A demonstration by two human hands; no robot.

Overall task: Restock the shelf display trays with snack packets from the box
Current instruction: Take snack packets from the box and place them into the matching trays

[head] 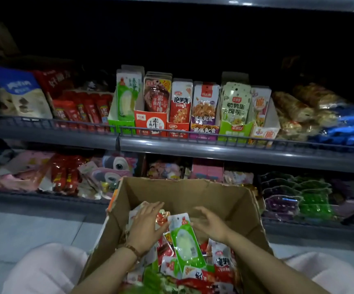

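An open cardboard box (193, 194) stands in front of me, full of mixed snack packets. On top lies a green and white packet (185, 240), between my two hands. My left hand (147, 224) rests flat on the packets at the box's left side, fingers straight, thumb at the green packet's top corner. My right hand (211, 223) hovers just right of that packet with fingers loosely curved, holding nothing. On the middle shelf stand several display trays: a green tray (121, 124) with matching green packets, a red tray (150, 124), a purple tray (203, 130) and another green tray (234, 130).
A grey wire rail (193, 137) runs along the middle shelf's front edge. Red sausage packs (82, 111) lie left of the trays, bread-like packs (299, 109) to the right. The lower shelf (214, 154) holds pink, red and green packets. Pale floor tiles (34, 230) lie to the left.
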